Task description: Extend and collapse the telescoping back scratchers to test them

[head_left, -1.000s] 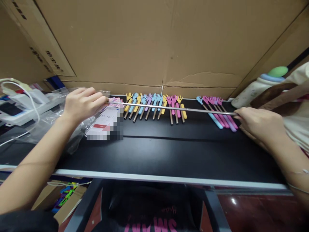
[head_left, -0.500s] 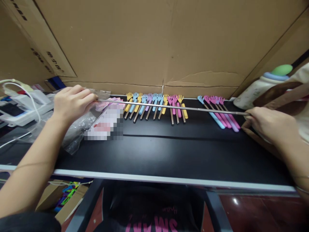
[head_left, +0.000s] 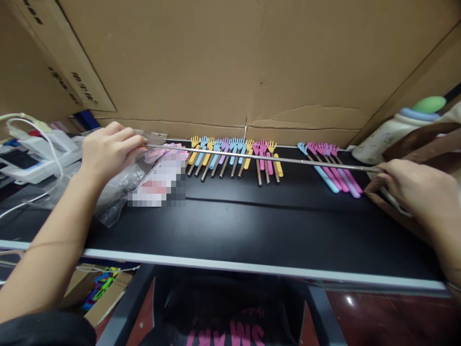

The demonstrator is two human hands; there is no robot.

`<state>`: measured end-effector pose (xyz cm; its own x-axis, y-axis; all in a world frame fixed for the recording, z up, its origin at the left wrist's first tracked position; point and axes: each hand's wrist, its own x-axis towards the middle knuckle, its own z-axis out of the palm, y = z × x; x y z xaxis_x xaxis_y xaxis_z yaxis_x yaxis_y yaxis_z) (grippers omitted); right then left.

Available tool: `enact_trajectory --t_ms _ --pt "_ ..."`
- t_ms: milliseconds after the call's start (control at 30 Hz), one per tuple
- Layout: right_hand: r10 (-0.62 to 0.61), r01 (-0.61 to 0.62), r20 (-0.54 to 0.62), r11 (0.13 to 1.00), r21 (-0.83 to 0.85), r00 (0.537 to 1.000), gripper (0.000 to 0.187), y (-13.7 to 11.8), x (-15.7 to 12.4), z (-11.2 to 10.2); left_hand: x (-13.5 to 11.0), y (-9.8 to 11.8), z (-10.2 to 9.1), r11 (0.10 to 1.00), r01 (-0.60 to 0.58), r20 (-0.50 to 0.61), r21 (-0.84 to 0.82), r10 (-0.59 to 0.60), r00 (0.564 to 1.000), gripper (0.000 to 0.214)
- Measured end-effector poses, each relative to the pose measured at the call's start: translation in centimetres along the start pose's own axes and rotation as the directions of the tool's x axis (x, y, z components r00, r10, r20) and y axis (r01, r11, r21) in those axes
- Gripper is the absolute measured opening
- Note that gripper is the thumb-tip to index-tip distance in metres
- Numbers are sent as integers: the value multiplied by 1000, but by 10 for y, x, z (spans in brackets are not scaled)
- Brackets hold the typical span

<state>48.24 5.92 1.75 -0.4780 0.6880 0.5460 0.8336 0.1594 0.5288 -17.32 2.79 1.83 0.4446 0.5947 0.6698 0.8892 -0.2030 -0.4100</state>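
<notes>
Rod, thin, silver metal [head_left: 259, 157] — spanned between left hand [head_left: 111, 150] and right hand [head_left: 419, 192], fingers of each closed round an end. Behind the grip: pastel plastic hand-shaped scratchers, metal shafts [head_left: 233, 161]. Above left hand: brown cardboard panel [head_left: 173, 62], black characters [head_left: 84, 89] — too blurred to read. Below, between hands: black cloth [head_left: 230, 302], pink lettering [head_left: 247, 333], cut off.

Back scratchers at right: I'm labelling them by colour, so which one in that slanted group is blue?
The leftmost back scratcher of that group: it alone is blue, while the others are pink or purple.
</notes>
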Motion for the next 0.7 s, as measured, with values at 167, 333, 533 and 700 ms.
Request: enact_trajectory --t_ms 167,333,533,700 --pt "35 -35 15 999 -16 999 43 2 -1 2 -1 -5 0 999 47 -17 -15 -48 999 40" --pt "37 -37 9 999 -20 999 43 1 -1 3 0 -4 -3 992 115 11 -46 -115 993 46" --pt "-14 16 -36 998 66 999 44 -1 -1 -2 -6 -2 1 961 216 4 -171 -218 976 47" --pt "181 -149 -101 953 266 978 51 1 -2 -6 -8 -2 1 862 344 102 -372 -330 938 41"
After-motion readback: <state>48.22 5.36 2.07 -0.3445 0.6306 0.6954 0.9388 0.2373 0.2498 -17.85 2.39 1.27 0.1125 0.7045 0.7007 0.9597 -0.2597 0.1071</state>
